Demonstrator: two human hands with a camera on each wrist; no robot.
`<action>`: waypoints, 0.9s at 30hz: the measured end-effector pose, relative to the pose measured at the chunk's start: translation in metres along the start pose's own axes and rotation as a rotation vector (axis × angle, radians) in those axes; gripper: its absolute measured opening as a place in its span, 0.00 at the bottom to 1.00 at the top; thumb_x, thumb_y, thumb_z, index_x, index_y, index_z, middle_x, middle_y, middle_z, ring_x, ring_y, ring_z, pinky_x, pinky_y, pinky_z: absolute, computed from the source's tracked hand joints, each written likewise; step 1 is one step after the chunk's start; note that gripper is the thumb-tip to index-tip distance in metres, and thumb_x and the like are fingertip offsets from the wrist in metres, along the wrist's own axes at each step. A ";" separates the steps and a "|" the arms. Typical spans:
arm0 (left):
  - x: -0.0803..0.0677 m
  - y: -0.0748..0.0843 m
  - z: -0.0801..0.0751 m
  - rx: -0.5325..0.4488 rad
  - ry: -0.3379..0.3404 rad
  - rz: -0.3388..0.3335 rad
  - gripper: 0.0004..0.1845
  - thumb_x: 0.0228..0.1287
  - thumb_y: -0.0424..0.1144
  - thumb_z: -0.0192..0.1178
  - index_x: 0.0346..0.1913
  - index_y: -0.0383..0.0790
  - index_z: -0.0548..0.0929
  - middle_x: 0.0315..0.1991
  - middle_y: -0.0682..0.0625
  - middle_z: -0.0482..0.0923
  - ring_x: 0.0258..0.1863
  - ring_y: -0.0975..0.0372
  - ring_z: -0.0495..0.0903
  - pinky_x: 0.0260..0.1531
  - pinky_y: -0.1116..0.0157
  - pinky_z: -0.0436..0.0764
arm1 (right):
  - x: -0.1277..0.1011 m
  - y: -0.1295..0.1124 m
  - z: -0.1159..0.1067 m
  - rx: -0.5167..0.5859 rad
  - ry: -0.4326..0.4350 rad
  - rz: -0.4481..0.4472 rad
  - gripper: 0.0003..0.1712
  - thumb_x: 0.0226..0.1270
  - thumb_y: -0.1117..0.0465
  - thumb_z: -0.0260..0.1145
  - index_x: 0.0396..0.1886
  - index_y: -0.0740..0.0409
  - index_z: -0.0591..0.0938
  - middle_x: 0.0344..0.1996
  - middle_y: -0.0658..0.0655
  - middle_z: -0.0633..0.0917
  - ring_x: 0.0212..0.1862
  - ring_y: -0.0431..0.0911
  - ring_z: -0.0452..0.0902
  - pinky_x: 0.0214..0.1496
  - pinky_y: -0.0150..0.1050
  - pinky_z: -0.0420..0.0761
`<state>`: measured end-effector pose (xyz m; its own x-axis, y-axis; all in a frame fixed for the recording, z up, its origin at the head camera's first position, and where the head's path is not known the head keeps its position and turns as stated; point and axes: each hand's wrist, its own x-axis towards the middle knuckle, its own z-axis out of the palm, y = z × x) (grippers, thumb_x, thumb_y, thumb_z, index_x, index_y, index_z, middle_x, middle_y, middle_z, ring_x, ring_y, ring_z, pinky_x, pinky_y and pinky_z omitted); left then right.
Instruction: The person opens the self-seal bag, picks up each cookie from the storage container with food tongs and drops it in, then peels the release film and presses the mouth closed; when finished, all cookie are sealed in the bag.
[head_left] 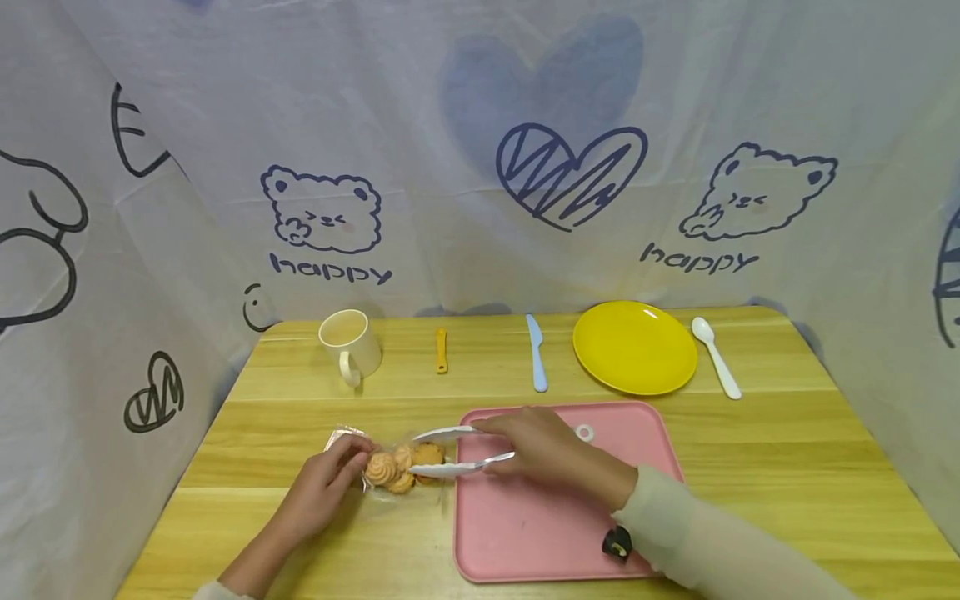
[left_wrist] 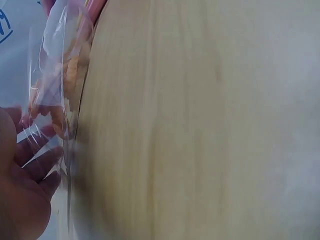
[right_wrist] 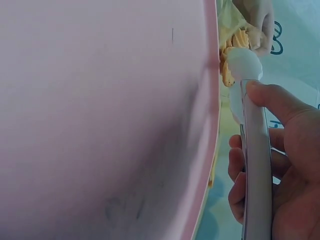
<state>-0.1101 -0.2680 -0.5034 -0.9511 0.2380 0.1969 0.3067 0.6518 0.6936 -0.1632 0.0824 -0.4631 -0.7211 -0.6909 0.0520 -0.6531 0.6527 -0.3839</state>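
Landmark: I use the pink tray point(head_left: 555, 517) as my marker. It lies on the wooden table point(head_left: 750, 467).

Bag: the clear cookie bag point(head_left: 390, 467) lies on the table just left of the tray's left edge. I see about 3 or 4 swirly cookies point(head_left: 384, 469) inside.

Left hand: my left hand point(head_left: 322, 487) is left of the tray. Its fingers pinch the far left end of the bag.

Right hand: my right hand point(head_left: 543, 450) is over the tray's top left part. Its fingers curl round white tongs point(head_left: 450, 450) and squeeze them.

Tongs: the 2 tips reach past the tray's left edge, 1 on each side of a cookie at the bag's mouth.

Other things: behind the tray are a cream cup point(head_left: 351, 346), a small yellow tool point(head_left: 442, 350), a blue knife point(head_left: 536, 352), a yellow plate point(head_left: 634, 347) and a white spoon point(head_left: 716, 357).

Could go wrong: I think the cookie may crack if I squeeze too hard. It may slip out if I squeeze too soft. The bag may slide or crumple if my left pinch lets go.
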 end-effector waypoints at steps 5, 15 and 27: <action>-0.001 0.001 0.003 -0.040 0.002 0.017 0.06 0.77 0.36 0.59 0.51 0.45 0.83 0.48 0.54 0.87 0.48 0.65 0.84 0.46 0.65 0.87 | 0.003 -0.004 0.002 0.003 0.023 -0.016 0.33 0.63 0.45 0.77 0.67 0.48 0.82 0.59 0.47 0.86 0.57 0.44 0.84 0.54 0.45 0.85; 0.004 0.009 0.004 -0.049 0.022 0.008 0.03 0.76 0.35 0.61 0.45 0.46 0.84 0.51 0.51 0.87 0.60 0.46 0.81 0.54 0.50 0.86 | 0.005 -0.008 0.007 -0.015 0.052 -0.034 0.31 0.64 0.45 0.76 0.65 0.49 0.84 0.55 0.48 0.88 0.51 0.43 0.86 0.48 0.43 0.86; 0.004 0.005 0.004 -0.099 0.019 -0.037 0.03 0.76 0.36 0.60 0.44 0.46 0.83 0.52 0.50 0.87 0.61 0.48 0.80 0.58 0.47 0.83 | -0.001 -0.003 0.005 0.062 0.063 -0.048 0.27 0.67 0.48 0.75 0.63 0.51 0.85 0.52 0.51 0.90 0.45 0.44 0.87 0.43 0.41 0.85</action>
<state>-0.1125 -0.2603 -0.5019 -0.9626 0.2006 0.1819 0.2667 0.5854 0.7656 -0.1596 0.0794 -0.4670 -0.7038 -0.6986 0.1291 -0.6730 0.5975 -0.4359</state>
